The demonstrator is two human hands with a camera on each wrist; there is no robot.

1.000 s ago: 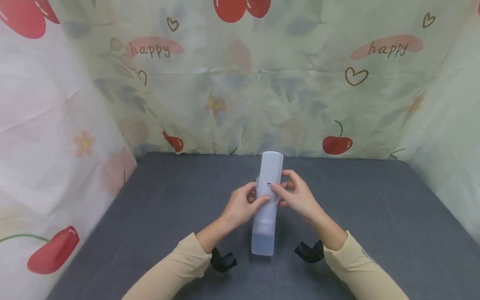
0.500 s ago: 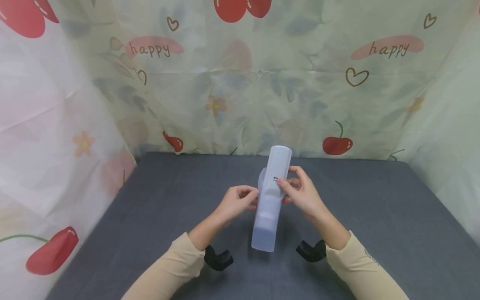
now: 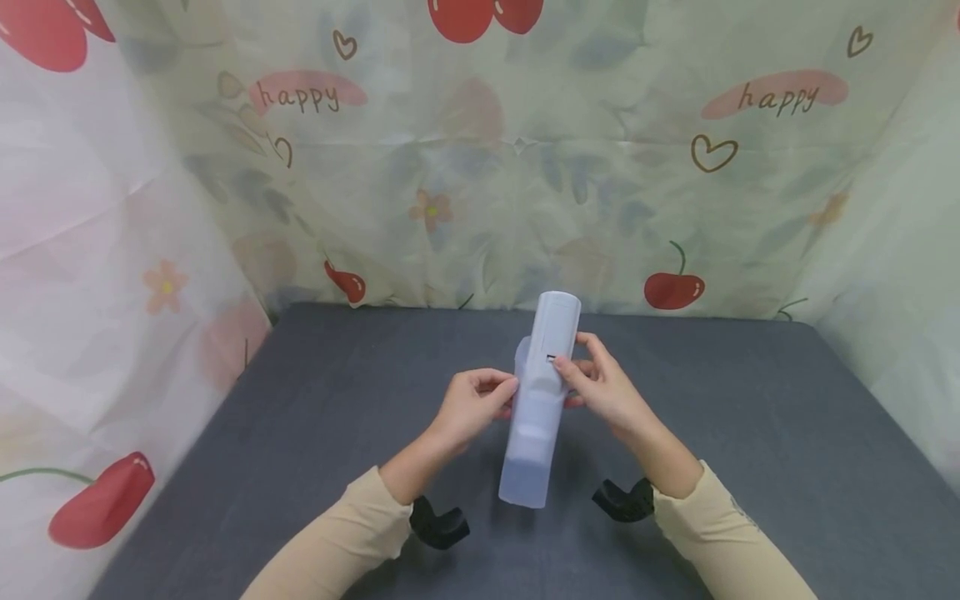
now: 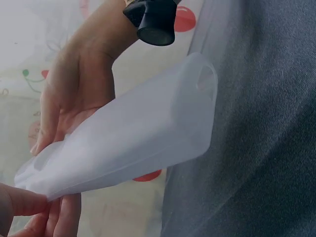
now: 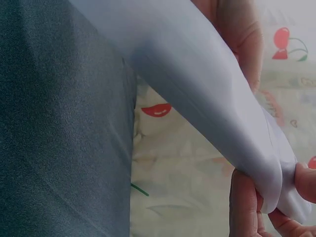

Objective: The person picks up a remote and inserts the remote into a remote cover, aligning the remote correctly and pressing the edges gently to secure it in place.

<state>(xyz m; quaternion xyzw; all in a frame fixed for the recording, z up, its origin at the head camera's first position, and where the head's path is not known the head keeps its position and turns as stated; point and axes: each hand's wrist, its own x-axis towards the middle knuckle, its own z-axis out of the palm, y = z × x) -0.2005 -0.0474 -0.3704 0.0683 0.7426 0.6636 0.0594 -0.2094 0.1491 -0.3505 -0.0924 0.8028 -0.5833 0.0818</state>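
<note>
A long white plastic tube (image 3: 546, 333) with a translucent lower end (image 3: 523, 483) is tilted above the table in the head view. It has a small dark slot (image 3: 551, 358) on its front, and a translucent part juts out at its left side. My right hand (image 3: 606, 387) grips the upper right side, thumb beside the slot and fingers behind. At the left edge, my left hand (image 3: 472, 404) pinches the jutting part between thumb and fingers. The left wrist view shows the tube's wide end (image 4: 192, 108), with a hole near one corner. Its exact kind cannot be told.
A dark grey cloth covers the table (image 3: 337, 358). Black wrist mounts (image 3: 438, 525) hang below both forearms. Behind and to the sides hangs a printed curtain (image 3: 517, 192) with cherries and the word "happy".
My left thumb has left the tube's front and now lies at its left edge. The tube's upper end has moved right and up, tilting more. Over the last half second little has changed.
</note>
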